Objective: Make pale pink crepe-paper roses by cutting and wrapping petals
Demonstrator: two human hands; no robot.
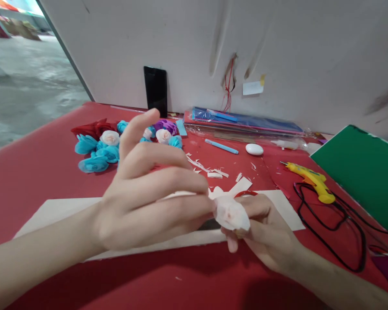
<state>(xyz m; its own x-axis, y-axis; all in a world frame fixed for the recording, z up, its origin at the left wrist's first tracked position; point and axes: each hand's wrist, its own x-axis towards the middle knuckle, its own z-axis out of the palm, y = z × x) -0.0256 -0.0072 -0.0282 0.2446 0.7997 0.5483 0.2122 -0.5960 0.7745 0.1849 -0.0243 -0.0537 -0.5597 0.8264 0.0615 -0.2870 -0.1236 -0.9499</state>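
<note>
A small white paper flower (231,214) with a faintly pink centre sits between my hands, low in the middle of the head view. My right hand (268,230) is closed around its base from the right. My left hand (155,193) reaches in from the left, fingertips pinched at the flower's near-left petal edge, with one finger raised. Beneath them lies a long sheet of off-white paper (61,215). Just behind my right fingers shows the red loop of a handle (245,193), mostly hidden, next to cut paper strips (241,186).
Finished blue flowers (108,153), white ones and red ones are heaped at the left on the red table (32,172). A yellow glue gun (313,178) with a looping black cord lies right, near a green board (365,176). A phone (156,90) leans against the back wall.
</note>
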